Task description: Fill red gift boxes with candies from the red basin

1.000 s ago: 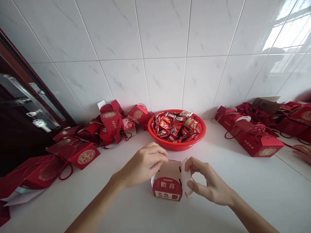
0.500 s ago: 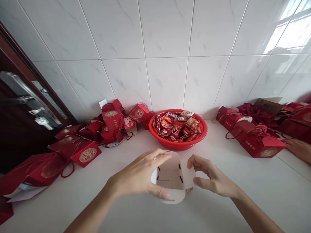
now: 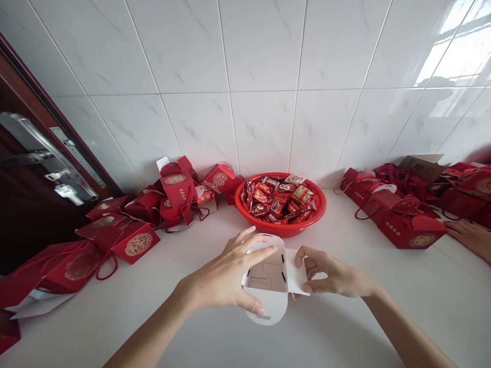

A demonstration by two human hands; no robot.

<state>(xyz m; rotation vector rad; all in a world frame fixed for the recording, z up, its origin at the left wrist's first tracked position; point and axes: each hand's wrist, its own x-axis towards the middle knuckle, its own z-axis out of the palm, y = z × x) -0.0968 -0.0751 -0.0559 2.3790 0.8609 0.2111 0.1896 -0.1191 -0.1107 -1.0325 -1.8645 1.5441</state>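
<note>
An unfolded-top cardboard gift box [image 3: 267,278] sits in front of me with its white inside facing up and dark slots near its corners. My left hand [image 3: 233,273] spans its left side. The fingers are spread over the opening and the thumb lies at the rounded near flap. My right hand [image 3: 330,273] is closed at the right side flap, thumb at its near corner and curled fingers on its outer edge. Behind the box stands a red plastic basket [image 3: 282,230] holding many wrapped candies [image 3: 278,204].
Red gift boxes [image 3: 138,244] with cord handles are piled on the left, beside a dark door [image 3: 23,214] with keys in its lock. More red boxes [image 3: 406,230] stand on the right. Another person's hand [image 3: 470,237] rests there. A tiled wall [image 3: 264,128] backs the white counter [image 3: 215,337].
My left hand's fingers have lifted and spread more. The near flap now leans farther out toward me, and the right flap is spread outward in my right hand.
</note>
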